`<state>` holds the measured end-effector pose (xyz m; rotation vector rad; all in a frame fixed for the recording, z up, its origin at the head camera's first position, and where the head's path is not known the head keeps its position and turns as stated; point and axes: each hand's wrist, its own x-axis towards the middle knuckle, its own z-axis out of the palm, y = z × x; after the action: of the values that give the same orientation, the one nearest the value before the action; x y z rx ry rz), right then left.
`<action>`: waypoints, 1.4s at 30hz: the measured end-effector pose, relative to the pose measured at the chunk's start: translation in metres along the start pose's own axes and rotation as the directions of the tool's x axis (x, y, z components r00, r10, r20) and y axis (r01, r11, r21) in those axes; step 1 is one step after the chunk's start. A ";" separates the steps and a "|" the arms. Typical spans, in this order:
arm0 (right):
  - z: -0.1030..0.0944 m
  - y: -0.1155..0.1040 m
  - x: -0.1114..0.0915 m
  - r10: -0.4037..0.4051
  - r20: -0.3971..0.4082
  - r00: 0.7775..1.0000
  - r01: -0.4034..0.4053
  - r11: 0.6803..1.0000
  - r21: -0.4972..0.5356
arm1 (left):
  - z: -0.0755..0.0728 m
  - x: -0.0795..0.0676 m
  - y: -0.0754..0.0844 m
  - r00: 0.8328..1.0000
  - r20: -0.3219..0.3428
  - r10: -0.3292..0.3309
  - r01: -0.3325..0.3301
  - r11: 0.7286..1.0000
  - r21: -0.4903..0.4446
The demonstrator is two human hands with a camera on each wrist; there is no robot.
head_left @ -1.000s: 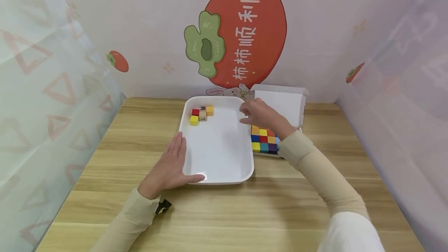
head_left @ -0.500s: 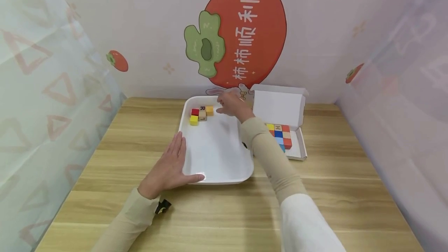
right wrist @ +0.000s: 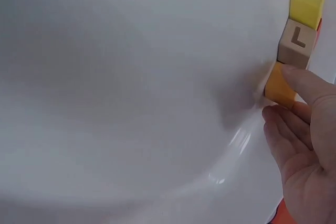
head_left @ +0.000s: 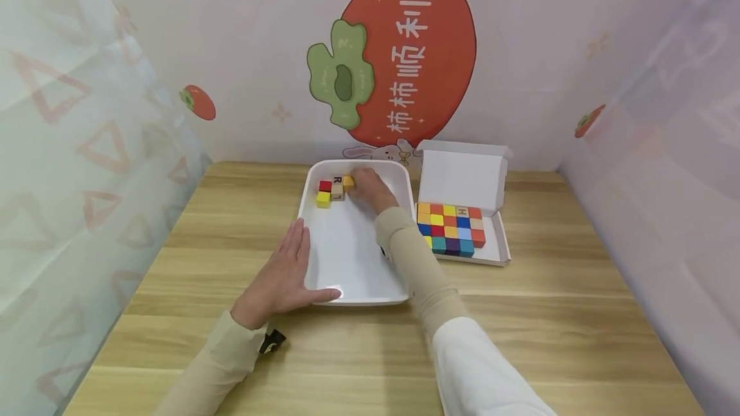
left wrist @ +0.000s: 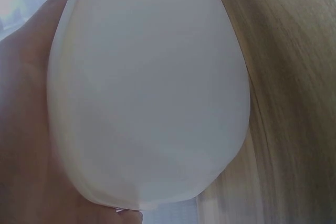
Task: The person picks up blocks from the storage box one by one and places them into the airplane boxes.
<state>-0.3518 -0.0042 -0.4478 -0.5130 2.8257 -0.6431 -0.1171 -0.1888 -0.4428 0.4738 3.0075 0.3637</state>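
A white tray (head_left: pixel 358 262) lies on the table with a small group of wooden blocks at its far left: a red block (head_left: pixel 325 185), a yellow block (head_left: pixel 323 199), plain wood blocks lettered R (head_left: pixel 338 180) and L (right wrist: pixel 297 44), and an orange block (right wrist: pixel 281 86). My right hand (head_left: pixel 371 189) reaches into the tray and pinches the orange block, thumb on top and fingertips at its lower edge, close beside the L block. Straight-fingered, my left hand (head_left: pixel 277 278) rests along the tray's near left corner, its thumb on the front rim.
To the right of the tray stands an open white box (head_left: pixel 494 246) holding rows of coloured blocks (head_left: pixel 451 231), its lid (head_left: pixel 460 178) raised at the back. A printed cloth wall (head_left: pixel 254 50) closes off the table's far side.
My right hand has moved left from above the box, across the tray, and down to the block group. The rows of blocks are now uncovered. My left hand has stayed put.
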 end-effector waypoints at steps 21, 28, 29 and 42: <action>-0.074 -0.001 -0.048 -0.126 -0.031 0.992 0.128 0.989 0.078 | 0.001 -0.002 0.001 1.000 0.003 -0.010 0.010 1.000 0.009; -0.094 0.015 -0.084 -0.166 -0.065 0.984 0.172 0.977 0.122 | 0.000 0.000 0.000 1.000 -0.014 0.001 -0.001 1.000 0.009; -0.096 0.019 -0.090 -0.158 -0.063 0.985 0.165 0.977 0.131 | -0.001 0.000 0.000 1.000 -0.014 0.002 -0.002 1.000 0.011; -0.109 0.093 -0.171 -0.057 -0.089 0.994 0.065 0.993 0.098 | -0.001 -0.001 -0.002 1.000 -0.005 0.002 -0.002 1.000 0.008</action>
<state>-0.2499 0.1805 -0.3735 -0.5687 2.8476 -0.8345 -0.1167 -0.1914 -0.4421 0.4772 3.0147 0.3539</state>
